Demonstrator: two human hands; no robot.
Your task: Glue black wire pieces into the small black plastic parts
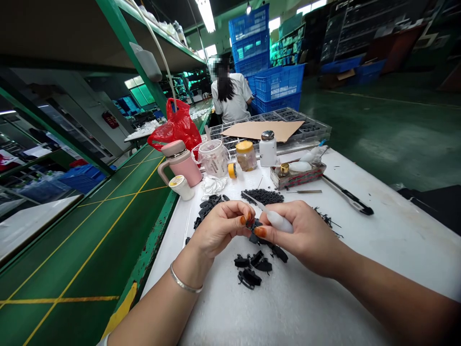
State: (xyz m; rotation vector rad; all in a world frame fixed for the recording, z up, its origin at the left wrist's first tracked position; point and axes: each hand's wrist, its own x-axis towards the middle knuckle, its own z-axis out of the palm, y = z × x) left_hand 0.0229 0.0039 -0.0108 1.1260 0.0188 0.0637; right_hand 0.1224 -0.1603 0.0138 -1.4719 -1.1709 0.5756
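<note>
- Left hand (219, 228) pinched shut on a small black plastic part (255, 226), thumb and forefinger tips meeting at its left edge; silver bangle (185, 284) on that wrist.
- Right hand (300, 235) closed round a white-handled trimming knife (275, 218), thumb pressed against the same part from the right.
- Part held above the white worktable (378, 230), between the two hands, touching both; just right of the left fingertips, just left of the right thumb.
- Knife's long axis slanted from lower right to upper left, thin blade tip past the part toward the pile of black trimmings (262, 196).
- Both hands equally close to the part; neither nearer.
- Loose black parts (254, 269) on the table directly below the hands; another heap (209, 204) behind the left hand.
- Further back: pink flask (182, 163), red plastic bag (176, 126), yellow-capped jar (246, 155), white bottle (268, 149), black-handled tool (347, 196) lying well right.
- Green conveyor belt (90, 230) alongside the table's left edge.
- Seated person in white (232, 96) far down the line, back turned.
- Hidden: shape of the held part mostly covered by fingers; blade edge where it meets the part not readable; knife handle largely buried in the palm.
</note>
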